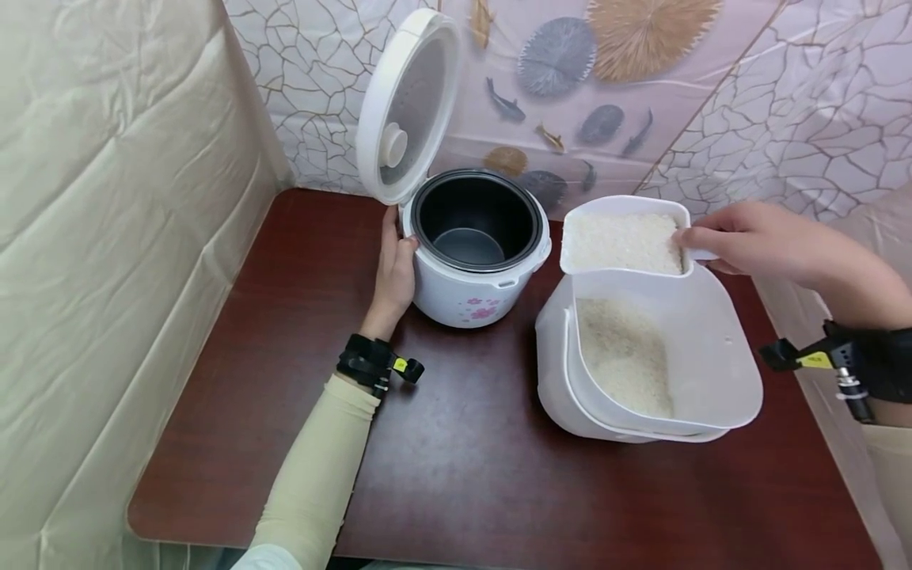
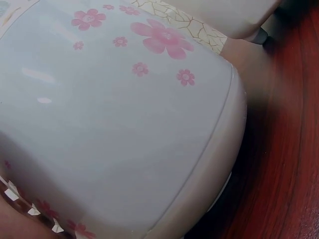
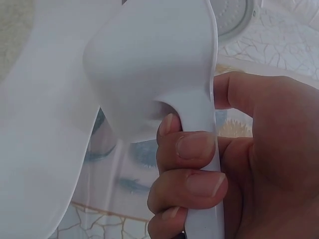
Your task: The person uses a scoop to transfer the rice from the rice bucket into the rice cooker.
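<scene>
With my left hand (image 1: 394,273) I press flat, straight fingers against the side of the white flower-printed rice cooker (image 1: 473,245), its lid (image 1: 406,103) tipped upright over the black inner pot, while my right hand (image 1: 755,237) curls around the handle of a white plastic scoop (image 1: 623,237) heaped with rice, held just above the open white rice bin (image 1: 705,372) on the dark red table (image 1: 456,475)
</scene>
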